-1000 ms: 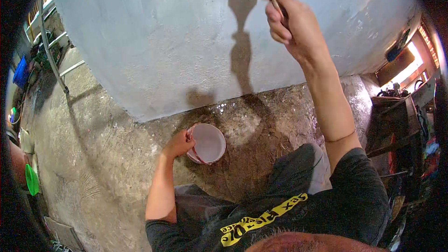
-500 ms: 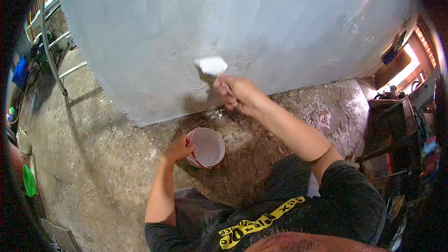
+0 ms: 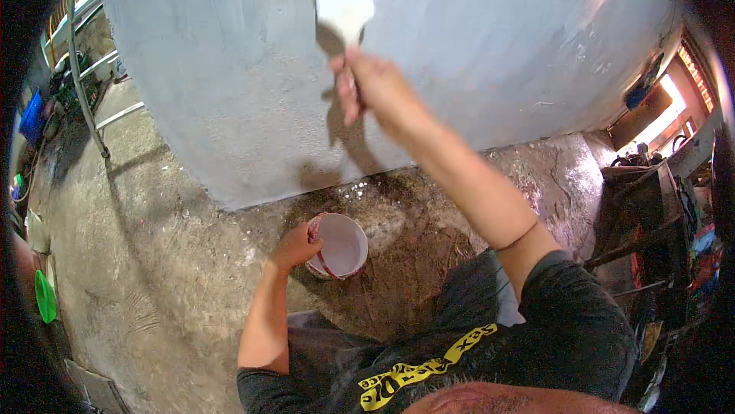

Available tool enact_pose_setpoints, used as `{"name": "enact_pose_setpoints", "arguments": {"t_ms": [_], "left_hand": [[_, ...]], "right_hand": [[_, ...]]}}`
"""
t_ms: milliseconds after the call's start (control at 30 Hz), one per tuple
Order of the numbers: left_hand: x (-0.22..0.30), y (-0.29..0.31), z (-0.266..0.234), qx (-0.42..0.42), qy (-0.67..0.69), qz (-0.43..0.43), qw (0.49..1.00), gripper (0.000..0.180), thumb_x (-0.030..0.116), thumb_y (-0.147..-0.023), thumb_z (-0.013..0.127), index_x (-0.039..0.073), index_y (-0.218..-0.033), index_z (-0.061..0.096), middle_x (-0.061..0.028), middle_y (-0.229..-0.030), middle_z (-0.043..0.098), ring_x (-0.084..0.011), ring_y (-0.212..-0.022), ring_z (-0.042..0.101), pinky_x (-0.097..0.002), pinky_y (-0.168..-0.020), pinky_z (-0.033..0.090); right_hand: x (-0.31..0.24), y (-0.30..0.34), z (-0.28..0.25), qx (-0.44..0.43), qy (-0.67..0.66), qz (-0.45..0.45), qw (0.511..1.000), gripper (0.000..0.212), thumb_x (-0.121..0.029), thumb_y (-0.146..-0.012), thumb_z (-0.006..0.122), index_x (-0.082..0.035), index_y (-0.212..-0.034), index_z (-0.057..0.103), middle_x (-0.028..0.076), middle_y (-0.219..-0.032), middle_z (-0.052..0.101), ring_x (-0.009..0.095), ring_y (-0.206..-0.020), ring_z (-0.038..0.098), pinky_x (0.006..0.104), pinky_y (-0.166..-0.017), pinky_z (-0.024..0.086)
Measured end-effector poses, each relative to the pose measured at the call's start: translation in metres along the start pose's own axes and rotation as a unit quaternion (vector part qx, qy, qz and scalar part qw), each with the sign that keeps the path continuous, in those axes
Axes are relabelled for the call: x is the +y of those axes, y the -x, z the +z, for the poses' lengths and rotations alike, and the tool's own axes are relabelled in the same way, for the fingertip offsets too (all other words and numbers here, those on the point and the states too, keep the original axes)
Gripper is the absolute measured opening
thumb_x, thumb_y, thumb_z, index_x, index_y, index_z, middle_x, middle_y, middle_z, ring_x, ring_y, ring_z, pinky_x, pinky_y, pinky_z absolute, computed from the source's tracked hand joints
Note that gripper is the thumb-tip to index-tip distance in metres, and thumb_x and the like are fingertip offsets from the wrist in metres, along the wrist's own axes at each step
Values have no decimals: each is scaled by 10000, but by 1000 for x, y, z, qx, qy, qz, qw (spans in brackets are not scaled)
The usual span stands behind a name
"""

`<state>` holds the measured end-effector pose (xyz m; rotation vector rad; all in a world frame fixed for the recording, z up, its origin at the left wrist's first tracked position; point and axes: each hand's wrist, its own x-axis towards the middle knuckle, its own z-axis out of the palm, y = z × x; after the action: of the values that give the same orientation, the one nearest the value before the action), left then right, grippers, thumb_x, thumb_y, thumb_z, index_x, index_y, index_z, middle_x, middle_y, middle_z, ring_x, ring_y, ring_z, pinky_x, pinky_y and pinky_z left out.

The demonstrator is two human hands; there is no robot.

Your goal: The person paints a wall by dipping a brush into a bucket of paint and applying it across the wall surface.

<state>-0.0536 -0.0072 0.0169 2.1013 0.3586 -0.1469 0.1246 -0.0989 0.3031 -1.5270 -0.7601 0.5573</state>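
My right hand [image 3: 373,86] is closed round the handle of a wide white paintbrush [image 3: 346,4]. Its head lies against the upper part of a pale grey-blue wall [image 3: 230,54], and the hand casts a shadow below. Down at the left, my left hand [image 3: 297,246] grips a red handle at the side of a white bucket [image 3: 344,244]. The bucket is tilted a little, its mouth towards me, and its inside looks whitish; how much it holds I cannot tell. Small white spots dot the floor beside the wall's foot.
A rough, stained concrete floor [image 3: 168,284] runs along the wall. On the left stand a metal pole frame [image 3: 80,85], a blue container [image 3: 31,117] and a green basin [image 3: 46,297]. Dark wooden furniture [image 3: 643,215] with clutter is at the right, near a bright opening [image 3: 670,111].
My right hand has moved the paintbrush up the wall and slightly left. My left hand and the bucket have stayed almost in place.
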Motion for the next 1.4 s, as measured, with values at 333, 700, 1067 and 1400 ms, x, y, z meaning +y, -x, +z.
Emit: {"name": "enact_pose_setpoints", "arguments": {"t_ms": [333, 700, 1067, 1400], "left_hand": [[-10, 5, 5, 7, -3, -54, 999, 442, 323, -744, 634, 6, -1030, 519, -179, -875, 619, -316, -836, 611, -404, -740, 470], [-10, -3, 15, 6, 60, -47, 997, 344, 277, -752, 621, -5, -934, 545, -166, -810, 621, -265, -785, 620, -388, -683, 468], [20, 12, 15, 62, 110, -21, 992, 261, 203, -721, 641, -12, -824, 535, -139, -687, 606, -214, -592, 601, -353, -568, 467], [33, 27, 1, 82, -10, 32, 996, 251, 216, -679, 644, 5, -734, 519, -153, -674, 563, -290, -624, 574, -385, -582, 441]], "right_hand": [[4, 29, 21, -33, -88, 162, 982, 279, -261, -952, 419, -8, -945, 536, -30, -573, 466, 75, -429, 383, 222, -435, 368], [10, -5, 40, -43, -18, -38, 998, 377, -324, -967, 370, 29, -986, 499, 17, -587, 477, 102, -405, 426, 262, -419, 409], [-17, 19, 48, -115, -60, 42, 991, 405, -346, -960, 392, 40, -986, 513, 15, -569, 486, 86, -384, 404, 259, -438, 446], [7, 3, 76, -98, -29, -11, 995, 397, -341, -967, 350, 24, -947, 504, 48, -565, 509, 113, -369, 440, 275, -387, 420]]}}
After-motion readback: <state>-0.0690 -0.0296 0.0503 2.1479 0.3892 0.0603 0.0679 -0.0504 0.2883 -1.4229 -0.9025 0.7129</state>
